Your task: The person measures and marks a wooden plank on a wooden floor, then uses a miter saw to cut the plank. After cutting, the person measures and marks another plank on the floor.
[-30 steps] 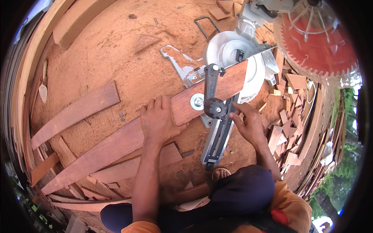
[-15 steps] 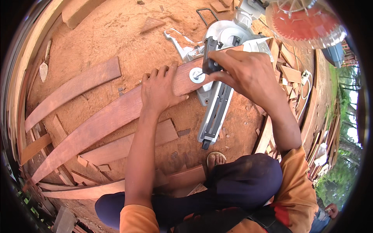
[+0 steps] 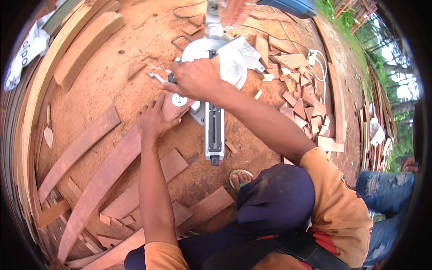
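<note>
A long curved wooden plank (image 3: 103, 173) runs from the lower left up to a mitre saw (image 3: 214, 130), its far end lying over the saw's base. My left hand (image 3: 152, 120) holds the plank down, fingers over its far edge and thumb stretched along its face. Just beyond it, a round metal clamp foot (image 3: 179, 100) sits on the wood. My right hand (image 3: 198, 78) reaches across the saw, its fingers closed around the dark clamp knob (image 3: 172, 78) above that foot; part of the knob is hidden. The saw's blade guard (image 3: 236, 13) is raised at the top edge.
Another curved plank (image 3: 78, 153) lies to the left, near a trowel (image 3: 48, 134). Offcuts (image 3: 308, 103) are heaped right of the saw, beside a white power strip (image 3: 311, 57). A shorter board (image 3: 146, 182) lies before me. A person in torn jeans (image 3: 387, 193) is at the right.
The view has swung, so the saw and plank appear further left. My right hand has turned about the clamp knob, with its forearm now crossing the saw. The left hand stays on the plank.
</note>
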{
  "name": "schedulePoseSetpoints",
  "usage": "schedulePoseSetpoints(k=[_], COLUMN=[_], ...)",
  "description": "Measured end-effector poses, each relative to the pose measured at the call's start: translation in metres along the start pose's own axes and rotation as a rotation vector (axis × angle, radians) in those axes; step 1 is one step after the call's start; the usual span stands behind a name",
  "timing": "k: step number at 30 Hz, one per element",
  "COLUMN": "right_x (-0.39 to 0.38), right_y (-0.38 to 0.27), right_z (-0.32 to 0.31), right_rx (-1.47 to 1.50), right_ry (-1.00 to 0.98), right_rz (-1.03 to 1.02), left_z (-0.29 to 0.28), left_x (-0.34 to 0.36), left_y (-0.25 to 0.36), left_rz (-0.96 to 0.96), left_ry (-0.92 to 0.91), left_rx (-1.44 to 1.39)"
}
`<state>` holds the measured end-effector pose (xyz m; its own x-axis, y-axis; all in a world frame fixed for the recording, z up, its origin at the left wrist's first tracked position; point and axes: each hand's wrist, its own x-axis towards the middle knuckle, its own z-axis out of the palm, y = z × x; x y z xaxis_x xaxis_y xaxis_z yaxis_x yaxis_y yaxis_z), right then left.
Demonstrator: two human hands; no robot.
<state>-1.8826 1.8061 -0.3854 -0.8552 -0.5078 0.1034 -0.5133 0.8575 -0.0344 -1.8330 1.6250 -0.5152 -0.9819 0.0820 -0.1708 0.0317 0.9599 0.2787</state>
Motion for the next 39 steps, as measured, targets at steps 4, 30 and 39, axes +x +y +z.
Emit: schedulePoseSetpoints(k=[4, 30, 39], right_x=[-0.015, -0.018, -0.015], right_y=[-0.004, -0.005, -0.006], right_z=[0.004, 0.05, 0.047], right_rx=[0.12, 0.613, 0.649], right_ry=[0.231, 0.158, 0.184], right_rz=[0.014, 0.072, 0.095], left_z=[0.011, 0.023, 0.014], left_x=[-0.002, 0.008, 0.008], left_y=[-0.008, -0.023, -0.021], left_rz=[0.006, 0.159, 0.141], left_ry=[0.045, 0.119, 0.037], left_rx=[0.032, -0.166, -0.192])
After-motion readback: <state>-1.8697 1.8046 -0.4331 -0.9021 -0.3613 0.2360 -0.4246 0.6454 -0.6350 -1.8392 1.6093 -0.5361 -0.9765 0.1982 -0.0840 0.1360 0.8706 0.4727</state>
